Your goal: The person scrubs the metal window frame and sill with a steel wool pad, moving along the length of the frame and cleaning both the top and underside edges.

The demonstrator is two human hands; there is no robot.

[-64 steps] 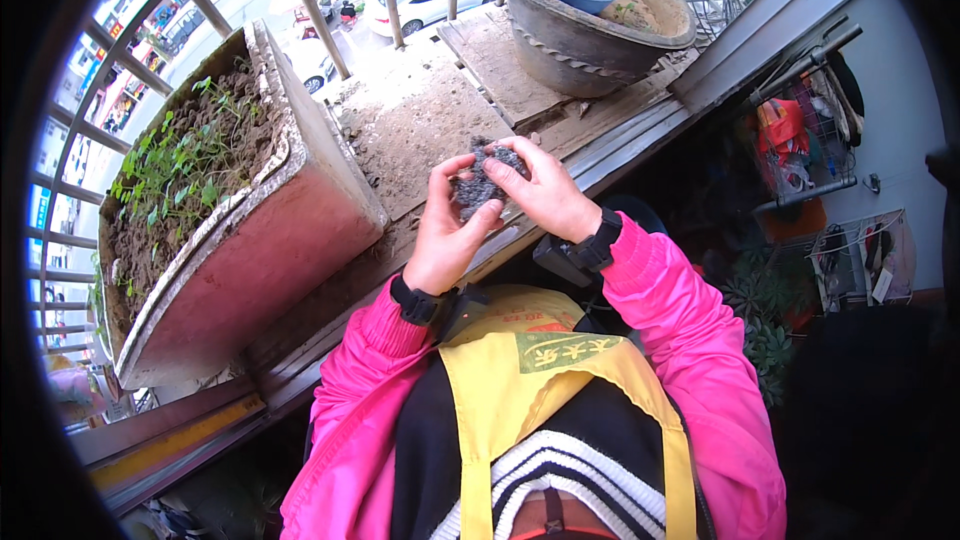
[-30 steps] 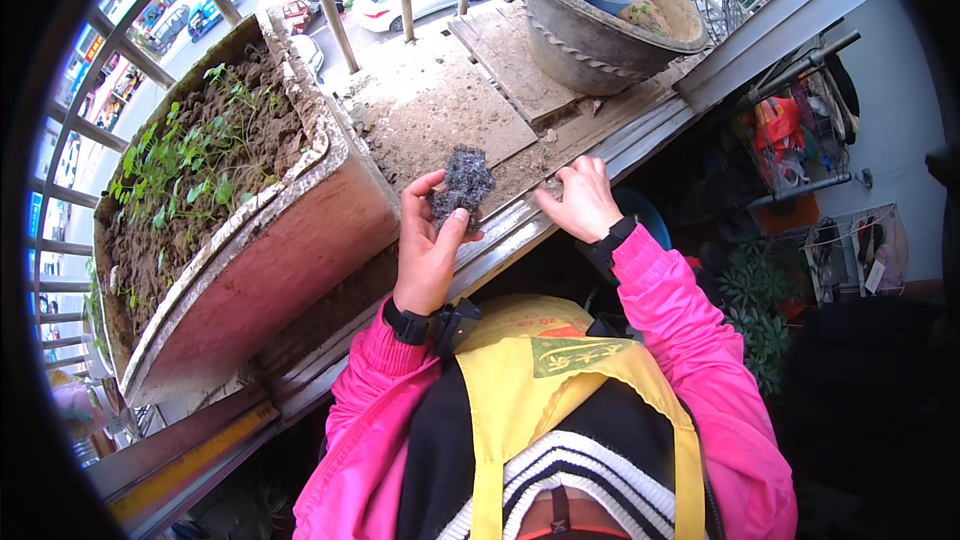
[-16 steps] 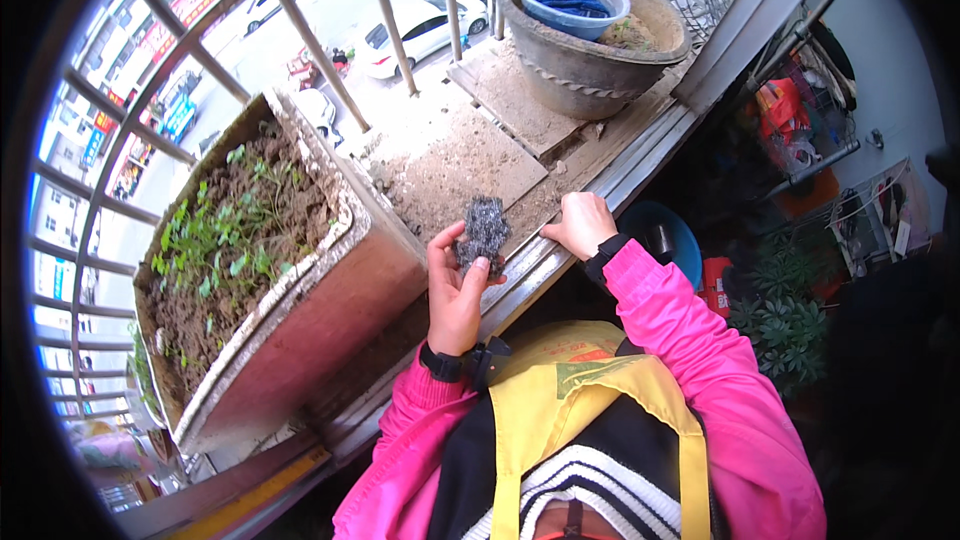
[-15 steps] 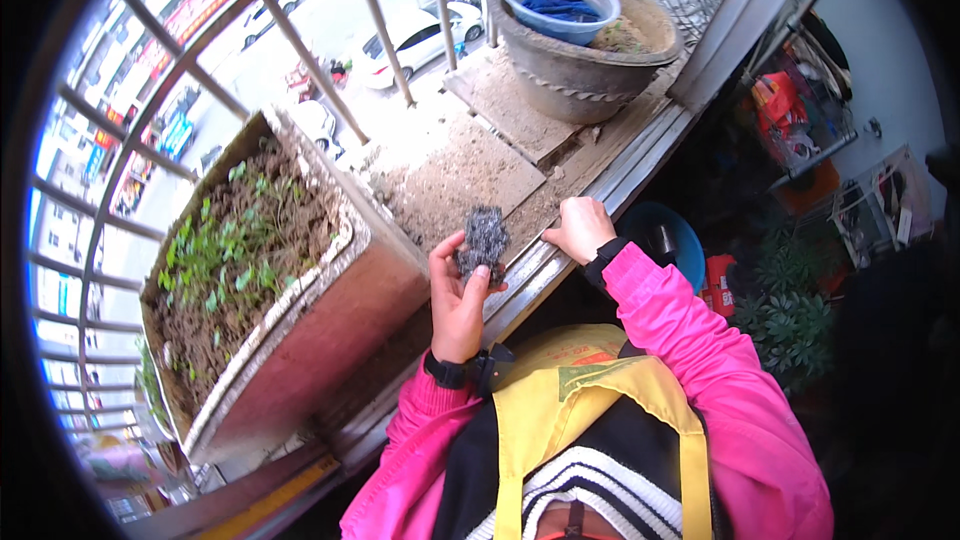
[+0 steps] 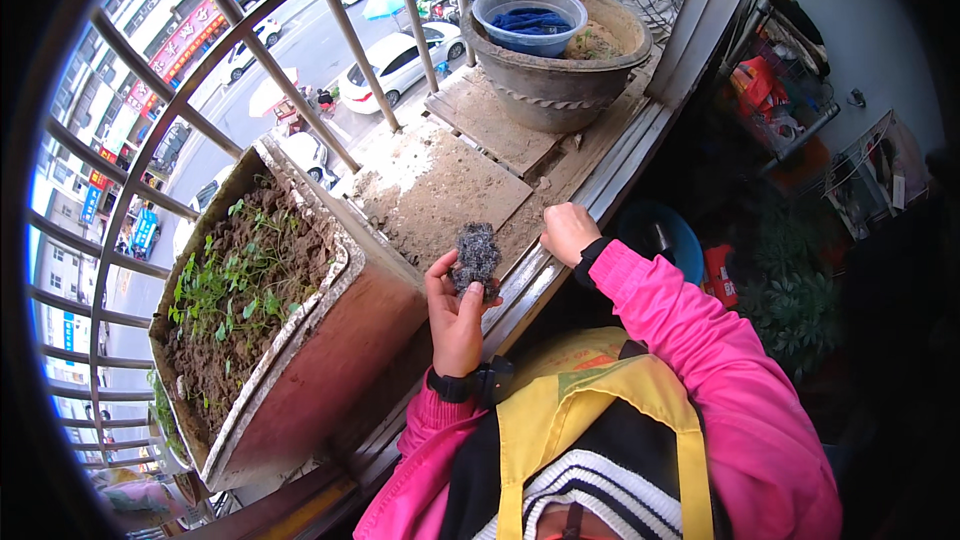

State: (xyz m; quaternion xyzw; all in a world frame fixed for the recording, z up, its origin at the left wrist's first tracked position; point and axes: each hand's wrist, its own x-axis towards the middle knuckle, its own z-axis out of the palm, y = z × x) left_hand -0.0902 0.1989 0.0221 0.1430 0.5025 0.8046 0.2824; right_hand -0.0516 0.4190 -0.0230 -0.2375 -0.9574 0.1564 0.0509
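Observation:
My left hand [image 5: 456,325] grips a dark grey, fuzzy steel wool pad [image 5: 478,254] between thumb and fingers, holding it up over the dusty ledge. Close to the right of it, my right hand [image 5: 570,233] is closed, knuckles up, above the metal window track [image 5: 535,278]. Whatever its curled fingertips pinch, if anything, is hidden. Beneath and beyond both hands lies a ledge of dirt-covered boards [image 5: 455,185]. Pink sleeves and dark wristbands show on both arms.
A large planter [image 5: 335,345] with soil and small green plants stands at left. A round clay-coloured pot [image 5: 560,90] at the back holds a blue plastic basin [image 5: 530,22]. Metal bars [image 5: 345,40] fence the ledge above a street. A blue tub [image 5: 672,240] sits below right.
The view has shifted slightly, and the bright street shows more clearly. My right hand's fingers are curled in more. The steel wool pad stays in my left hand.

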